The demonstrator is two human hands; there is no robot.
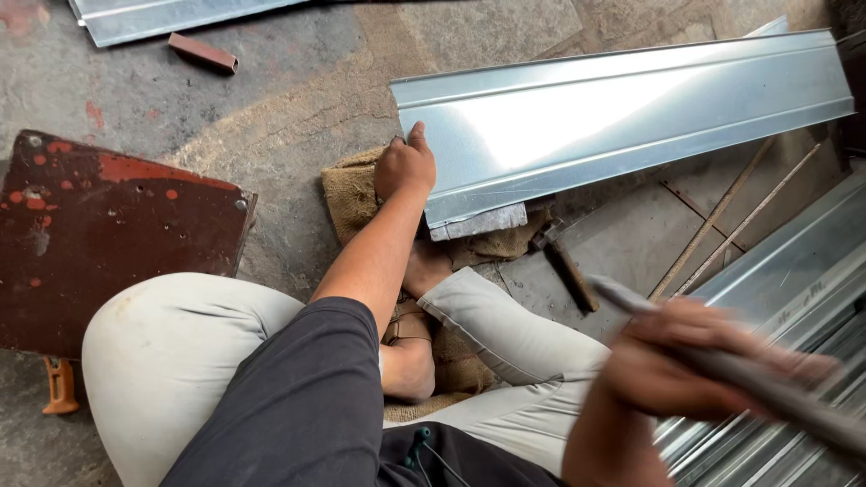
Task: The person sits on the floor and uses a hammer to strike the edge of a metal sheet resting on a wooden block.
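Galvanised sheet (622,113) under left hand (405,168), right hand (699,361) gripping rod (758,374)

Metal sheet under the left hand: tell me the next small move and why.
Probably bring the rod down toward the near edge of the metal sheet. The left hand presses on the sheet's left end, where it rests on a grey block over burlap. The right hand, blurred, grips the rod raised clear of the sheet, so nothing touches it yet.
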